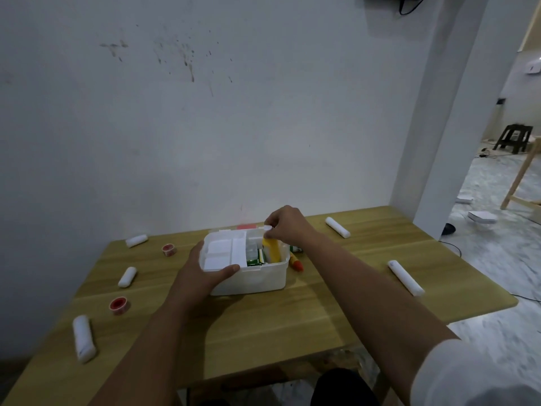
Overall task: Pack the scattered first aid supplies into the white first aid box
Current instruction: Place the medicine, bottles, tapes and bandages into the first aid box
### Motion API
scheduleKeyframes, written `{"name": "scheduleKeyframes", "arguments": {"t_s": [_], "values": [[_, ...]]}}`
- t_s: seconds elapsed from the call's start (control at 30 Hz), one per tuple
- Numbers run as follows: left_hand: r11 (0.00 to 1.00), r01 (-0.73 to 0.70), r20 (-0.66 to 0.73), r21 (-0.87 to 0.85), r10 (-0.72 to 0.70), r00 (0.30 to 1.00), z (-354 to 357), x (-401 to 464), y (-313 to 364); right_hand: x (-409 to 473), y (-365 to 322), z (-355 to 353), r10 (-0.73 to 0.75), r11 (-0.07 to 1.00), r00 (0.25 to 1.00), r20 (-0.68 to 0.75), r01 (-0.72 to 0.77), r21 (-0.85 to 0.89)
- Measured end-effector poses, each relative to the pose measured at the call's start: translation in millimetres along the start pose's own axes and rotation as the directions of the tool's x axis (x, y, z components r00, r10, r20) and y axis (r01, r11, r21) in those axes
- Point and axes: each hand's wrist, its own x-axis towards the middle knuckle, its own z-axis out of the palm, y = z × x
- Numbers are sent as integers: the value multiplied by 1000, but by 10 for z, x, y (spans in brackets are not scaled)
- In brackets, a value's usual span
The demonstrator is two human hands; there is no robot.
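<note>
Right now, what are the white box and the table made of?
The white box looks like plastic: smooth, slightly shiny moulded walls with rounded corners. The table looks like wood or a wood-look laminate: light brown grain stripes, matte sheen. Which one, I cannot tell.

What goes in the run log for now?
left hand steadies box | right hand lowers yellow bottle in | rolls outside
</note>
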Motion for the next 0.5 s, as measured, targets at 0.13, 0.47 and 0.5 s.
{"name": "scheduleKeyframes", "arguments": {"t_s": [0.13, 0.47, 0.5], "values": [[1000, 5, 0, 7, -5, 1000, -1, 5, -8, 32, -38, -87, -16, 1000, 1000, 5, 16, -2], [1000, 16, 6, -6, -16, 1000, -31, 1, -64, -24, 602, -216, 196, 979, 960, -201, -180, 92], [1000, 18, 7, -3, -18, 1000, -30, 5, -64, -58, 681, -199, 227, 974, 965, -135, -221, 56]]}}
